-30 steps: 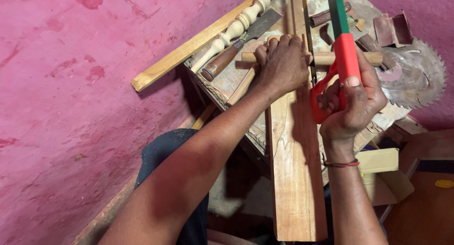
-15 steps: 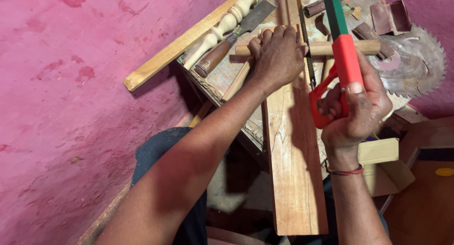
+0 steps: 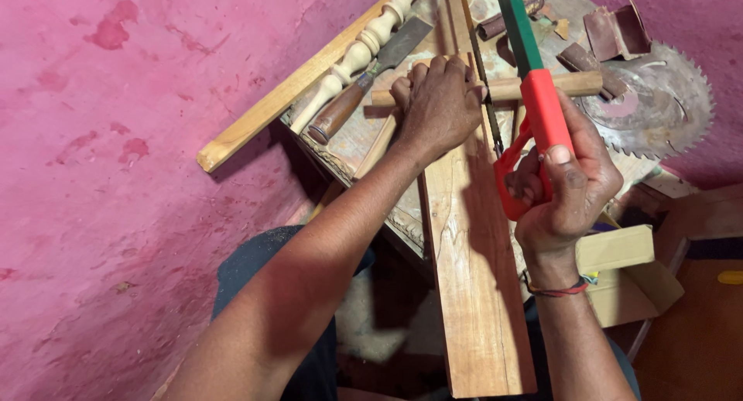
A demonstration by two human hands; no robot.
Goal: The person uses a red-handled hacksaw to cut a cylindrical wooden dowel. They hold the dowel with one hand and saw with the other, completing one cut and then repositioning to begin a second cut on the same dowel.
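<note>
My right hand [image 3: 569,188] grips the red handle of a hacksaw [image 3: 534,107] with a green frame. Its thin blade [image 3: 481,83] runs along the right of my left hand. My left hand [image 3: 437,103] presses down on a round wooden dowel [image 3: 542,86] that lies across a long wooden plank [image 3: 472,277]. The plank rests on a worn workbench [image 3: 348,142] and sticks out toward me over its edge.
A turned wooden spindle [image 3: 352,60], a chisel with a brown handle [image 3: 364,83] and a long wooden strip [image 3: 286,99] lie at the bench's left. A circular saw blade [image 3: 658,103] and brown pieces sit at the right. A cardboard box [image 3: 623,269] is below. Pink wall at left.
The saw and my right hand have slid a little toward me along the cut. My left hand stays pressed on the dowel; the view has shifted slightly.
</note>
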